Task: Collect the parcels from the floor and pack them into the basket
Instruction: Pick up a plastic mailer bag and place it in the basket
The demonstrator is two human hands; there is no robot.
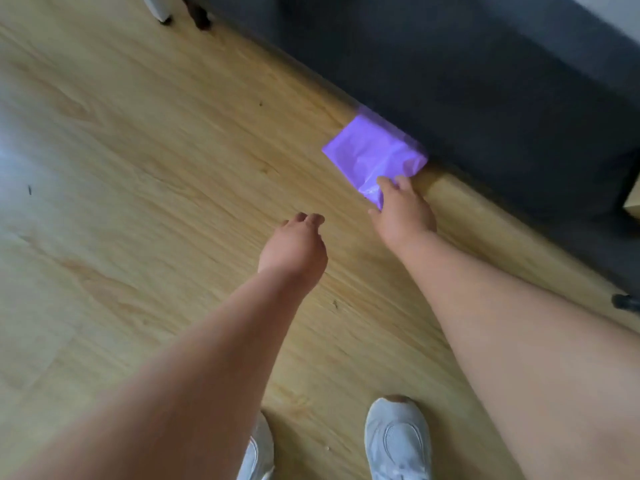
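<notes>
A purple plastic-wrapped parcel (374, 154) lies on the wooden floor (156, 168), its far edge against the base of a dark grey sofa (485, 81). My right hand (401, 213) pinches the parcel's near corner, fingers on top and thumb at the edge. My left hand (294, 247) hovers over the bare floor to the left of the parcel, fingers loosely curled and holding nothing. No basket is in view.
The dark sofa runs diagonally along the upper right. Furniture legs (180, 15) stand at the top left. My two white shoes (398, 441) are at the bottom edge. Open wooden floor spreads to the left.
</notes>
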